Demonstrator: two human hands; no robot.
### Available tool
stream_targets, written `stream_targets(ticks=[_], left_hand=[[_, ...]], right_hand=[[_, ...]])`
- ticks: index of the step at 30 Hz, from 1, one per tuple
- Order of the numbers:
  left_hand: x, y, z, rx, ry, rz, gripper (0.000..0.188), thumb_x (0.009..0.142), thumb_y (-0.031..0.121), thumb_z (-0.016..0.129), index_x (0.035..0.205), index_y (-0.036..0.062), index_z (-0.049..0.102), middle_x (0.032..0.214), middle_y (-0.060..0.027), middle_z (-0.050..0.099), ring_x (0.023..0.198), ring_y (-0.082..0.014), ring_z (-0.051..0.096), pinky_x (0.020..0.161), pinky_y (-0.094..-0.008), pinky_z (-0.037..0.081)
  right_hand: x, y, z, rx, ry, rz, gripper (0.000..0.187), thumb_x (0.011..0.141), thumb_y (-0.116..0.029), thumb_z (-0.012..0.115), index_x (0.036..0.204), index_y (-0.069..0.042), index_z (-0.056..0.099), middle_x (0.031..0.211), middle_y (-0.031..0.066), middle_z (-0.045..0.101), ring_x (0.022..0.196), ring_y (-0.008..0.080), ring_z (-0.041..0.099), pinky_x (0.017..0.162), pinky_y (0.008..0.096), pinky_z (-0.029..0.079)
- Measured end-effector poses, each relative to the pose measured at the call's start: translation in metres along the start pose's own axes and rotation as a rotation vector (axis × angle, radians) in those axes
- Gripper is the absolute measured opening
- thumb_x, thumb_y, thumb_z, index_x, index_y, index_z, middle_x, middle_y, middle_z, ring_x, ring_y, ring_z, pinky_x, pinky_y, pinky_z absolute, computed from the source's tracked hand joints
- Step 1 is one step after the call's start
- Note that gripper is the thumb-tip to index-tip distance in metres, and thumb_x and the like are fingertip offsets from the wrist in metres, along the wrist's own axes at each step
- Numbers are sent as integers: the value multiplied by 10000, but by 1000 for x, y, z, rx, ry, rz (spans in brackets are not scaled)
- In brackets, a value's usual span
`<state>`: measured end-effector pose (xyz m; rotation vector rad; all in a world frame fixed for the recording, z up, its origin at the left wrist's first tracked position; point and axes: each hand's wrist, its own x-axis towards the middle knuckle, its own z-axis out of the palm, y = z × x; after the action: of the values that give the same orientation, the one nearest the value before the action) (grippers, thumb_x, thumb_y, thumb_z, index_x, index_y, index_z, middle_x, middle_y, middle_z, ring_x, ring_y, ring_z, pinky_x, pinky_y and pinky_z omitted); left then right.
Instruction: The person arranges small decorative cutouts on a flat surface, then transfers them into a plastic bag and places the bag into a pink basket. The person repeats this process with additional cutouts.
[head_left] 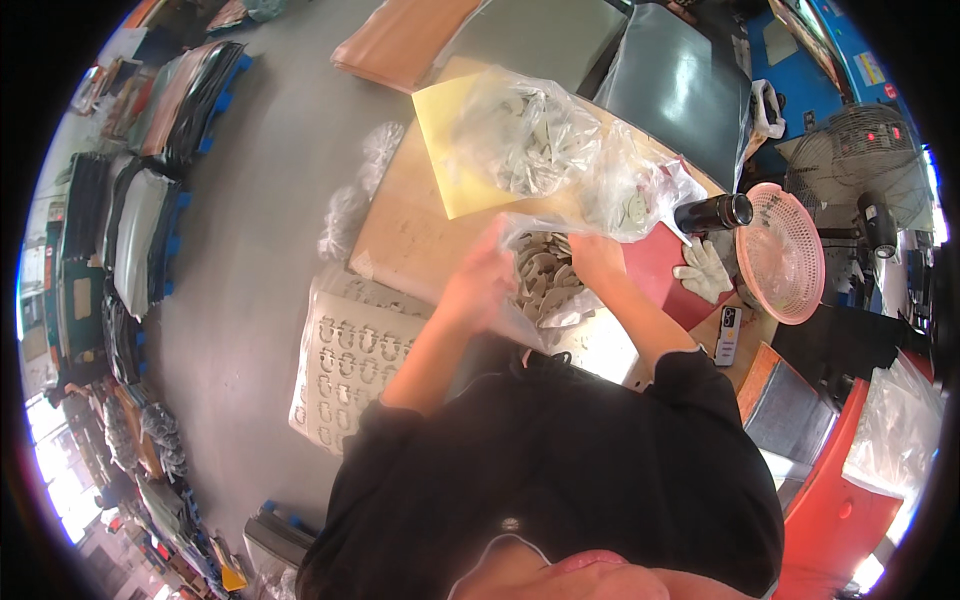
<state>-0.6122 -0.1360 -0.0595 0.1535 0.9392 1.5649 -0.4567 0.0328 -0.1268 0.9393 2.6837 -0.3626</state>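
A clear plastic bag (515, 325) hangs in front of my chest, its upper edge stretched between my hands. My left hand (483, 275), smeared by motion, is closed on the bag's left side. At the far right side of the bag is my right hand (595, 258); its fingers are hidden, so its grip cannot be made out. Between the hands lies a heap of grey-beige curved flat cut pieces (545, 275). Beyond them, another clear bag with similar pieces (530, 140) rests on a yellow sheet (440, 150).
The tan worktable (400, 235) also bears a black cylinder (715, 212), a white glove (703, 270) and a phone (728, 335). A pink basket (780, 255) and a fan (860, 160) stand right. A punched sheet (350, 360) lies left, above the grey floor (250, 250).
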Motion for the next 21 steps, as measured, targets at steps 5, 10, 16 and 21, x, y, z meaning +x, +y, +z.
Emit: stream_targets(ticks=[5, 10, 16, 21], left_hand=[[3, 2, -3, -110, 34, 11, 608, 913, 13, 487, 1481, 71, 278, 895, 18, 517, 745, -94, 473, 703, -276, 431], [2, -2, 3, -97, -6, -4, 597, 918, 4, 478, 1478, 74, 283, 1024, 15, 539, 766, -84, 482, 713, -287, 443], [-1, -2, 2, -81, 7, -40, 577, 924, 0, 468, 1471, 88, 306, 1018, 35, 533, 764, -74, 469, 700, -260, 435], [-1, -4, 1, -35, -21, -54, 560, 929, 17, 474, 1464, 91, 327, 1021, 36, 526, 748, -69, 452, 695, -250, 431]], right_hand=[[-45, -33, 6, 138, 153, -135, 158, 818, -110, 532, 957, -65, 593, 959, 130, 650, 870, 313, 636, 728, 424, 514], [-51, -60, 27, 447, 408, -370, 222, 790, -119, 555, 1008, -77, 568, 1058, 146, 609, 888, 351, 611, 768, 456, 491], [-12, -8, 40, 205, 107, -13, 427, 769, -104, 572, 1194, -76, 538, 1058, 158, 627, 953, 353, 607, 820, 449, 485], [9, 13, 39, 92, -115, -31, 336, 820, -115, 502, 1141, -161, 588, 1008, 110, 656, 959, 318, 614, 804, 425, 492]])
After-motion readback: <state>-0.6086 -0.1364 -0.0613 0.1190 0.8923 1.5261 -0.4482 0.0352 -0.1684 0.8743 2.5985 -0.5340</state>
